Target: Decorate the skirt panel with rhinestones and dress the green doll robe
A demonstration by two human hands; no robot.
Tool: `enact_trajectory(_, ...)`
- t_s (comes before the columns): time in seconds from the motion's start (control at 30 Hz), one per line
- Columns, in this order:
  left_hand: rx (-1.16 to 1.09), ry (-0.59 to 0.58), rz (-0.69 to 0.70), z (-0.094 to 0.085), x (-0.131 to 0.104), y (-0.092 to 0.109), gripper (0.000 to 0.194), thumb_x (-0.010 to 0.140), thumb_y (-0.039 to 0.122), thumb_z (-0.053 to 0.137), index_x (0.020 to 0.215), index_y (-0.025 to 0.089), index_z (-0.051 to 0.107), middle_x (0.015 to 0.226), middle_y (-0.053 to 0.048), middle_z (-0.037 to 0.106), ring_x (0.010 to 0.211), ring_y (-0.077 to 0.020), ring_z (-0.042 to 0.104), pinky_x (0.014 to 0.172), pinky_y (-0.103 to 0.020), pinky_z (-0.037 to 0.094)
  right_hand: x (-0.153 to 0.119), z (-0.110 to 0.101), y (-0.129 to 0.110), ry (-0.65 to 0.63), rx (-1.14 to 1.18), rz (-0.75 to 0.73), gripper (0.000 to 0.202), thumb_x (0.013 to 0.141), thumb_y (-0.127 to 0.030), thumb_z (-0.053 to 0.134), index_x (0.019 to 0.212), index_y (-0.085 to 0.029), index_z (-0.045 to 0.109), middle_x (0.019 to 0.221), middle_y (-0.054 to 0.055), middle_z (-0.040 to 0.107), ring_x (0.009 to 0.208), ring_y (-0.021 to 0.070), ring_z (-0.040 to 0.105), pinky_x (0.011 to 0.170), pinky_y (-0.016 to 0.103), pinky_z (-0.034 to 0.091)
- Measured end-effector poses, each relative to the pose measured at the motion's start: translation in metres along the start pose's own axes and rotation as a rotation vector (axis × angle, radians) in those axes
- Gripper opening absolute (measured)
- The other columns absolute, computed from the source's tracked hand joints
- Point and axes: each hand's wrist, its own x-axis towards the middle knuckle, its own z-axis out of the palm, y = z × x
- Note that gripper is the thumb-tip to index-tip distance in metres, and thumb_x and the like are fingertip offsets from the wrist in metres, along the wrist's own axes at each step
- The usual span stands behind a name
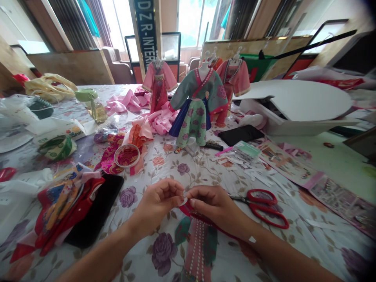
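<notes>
Close together over the middle of the table, both hands are closed in a pinch. Between the fingertips of my left hand (155, 203) is a small curved white strip (183, 201). My right hand (209, 203) grips the red trim of a doll-sized garment (197, 244), which hangs toward me onto the cloth. Rows of white beads run down its pink middle, with green fabric on both sides. My right palm hides part of the trim. A small white scrap (252, 239) sticks to my right wrist. Just right of that hand lie red-handled scissors (266, 205).
Doll mannequins in a green-and-blue dress (192, 105) and pink dresses (158, 84) stand ahead. A black phone (241, 135), paper strips (258, 172) and a white round board (317, 100) are right. A dark tablet (95, 211), red fabric (70, 207) and a round container (127, 156) are left.
</notes>
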Motion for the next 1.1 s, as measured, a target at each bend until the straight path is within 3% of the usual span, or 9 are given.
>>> enact_trajectory(0.3,0.025,0.009,-0.003,-0.002,0.003,-0.002,0.009,0.075,0.016,0.067,0.084,0.016,0.063,0.086,-0.004,0.064,0.085,-0.0141,0.059,0.075,-0.025,0.045,0.000,-0.001,-0.004,0.023,-0.057,0.006,0.020,0.082,-0.029,0.053,0.085,-0.016,0.068,0.071,0.001,0.059,0.061,0.0108,0.046,0.056,0.022,0.034)
enact_trajectory(0.63,0.204,0.068,0.055,0.001,-0.001,-0.002,0.008,0.078,0.018,0.063,0.086,0.016,0.062,0.086,-0.005,0.065,0.078,-0.0159,0.060,0.072,-0.029,0.049,0.000,0.003,-0.001,0.035,0.007,0.026,0.020,0.082,-0.034,0.060,0.082,-0.015,0.067,0.069,0.001,0.060,0.059,0.0099,0.047,0.054,0.021,0.034)
enact_trajectory(0.7,0.349,0.101,0.149,0.002,-0.002,-0.002,0.006,0.081,0.016,0.060,0.087,0.017,0.062,0.087,-0.005,0.065,0.079,-0.0165,0.061,0.073,-0.030,0.049,0.000,0.003,-0.002,0.056,-0.001,0.023,0.020,0.081,-0.033,0.060,0.082,-0.015,0.068,0.071,0.002,0.062,0.060,0.0100,0.047,0.054,0.021,0.035)
enact_trajectory(0.87,0.882,0.169,0.637,0.005,-0.007,-0.002,0.018,0.084,0.010,0.053,0.093,0.019,0.066,0.091,-0.007,0.064,0.088,-0.0184,0.059,0.081,-0.034,0.047,-0.001,0.002,-0.004,0.099,-0.056,0.004,0.021,0.081,-0.034,0.059,0.082,-0.016,0.069,0.074,0.002,0.065,0.065,0.0132,0.052,0.059,0.023,0.039)
enact_trajectory(0.97,1.009,0.146,0.685,0.005,-0.008,-0.001,0.022,0.083,0.008,0.054,0.098,0.019,0.067,0.089,-0.007,0.066,0.089,-0.0199,0.059,0.082,-0.035,0.047,0.000,0.001,-0.003,0.112,-0.076,-0.017,0.021,0.082,-0.034,0.058,0.082,-0.016,0.069,0.076,0.003,0.067,0.069,0.0153,0.055,0.061,0.024,0.041)
enact_trajectory(1.1,1.013,0.106,0.680,0.005,-0.007,0.000,0.022,0.083,0.009,0.053,0.097,0.019,0.068,0.089,-0.007,0.068,0.086,-0.0198,0.061,0.083,-0.035,0.047,0.001,0.001,0.000,0.139,-0.125,-0.050,0.019,0.083,-0.032,0.058,0.084,-0.017,0.070,0.078,0.003,0.068,0.071,0.0168,0.058,0.063,0.025,0.043)
